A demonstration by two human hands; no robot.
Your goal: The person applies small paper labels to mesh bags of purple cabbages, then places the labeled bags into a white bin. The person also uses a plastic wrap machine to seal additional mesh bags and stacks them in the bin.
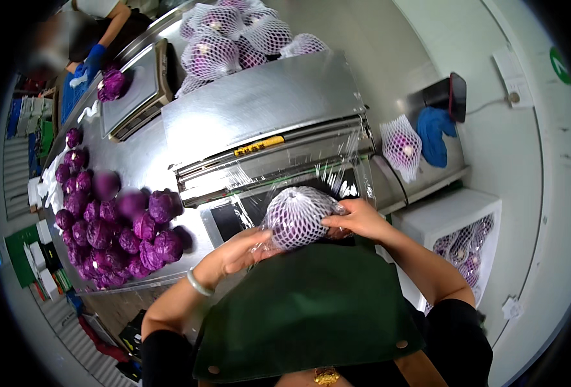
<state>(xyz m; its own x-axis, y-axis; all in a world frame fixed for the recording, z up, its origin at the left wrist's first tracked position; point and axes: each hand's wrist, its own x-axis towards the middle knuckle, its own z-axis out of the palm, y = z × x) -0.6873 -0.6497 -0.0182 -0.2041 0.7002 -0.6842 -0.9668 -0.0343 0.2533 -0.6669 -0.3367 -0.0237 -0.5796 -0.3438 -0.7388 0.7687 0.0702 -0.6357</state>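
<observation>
A red cabbage (298,219) in a white foam net sits low in front of me, with clear plastic film around it. My left hand (243,250) grips its left side, fingers on the film. On the other side, my right hand (361,220) pinches the film and the net's edge. Just beyond lies a steel film-wrapping machine (246,116) with a yellow label on its front bar. Film strips stretch from its near edge. The underside of the cabbage is hidden.
Loose red cabbages (114,238) crowd the steel table at left. Netted cabbages (211,55) are piled behind the machine. A scale (133,90) stands far left near a co-worker's blue glove (93,61). At right are one netted cabbage (401,147), a blue cloth (435,137) and a white foam box (450,209).
</observation>
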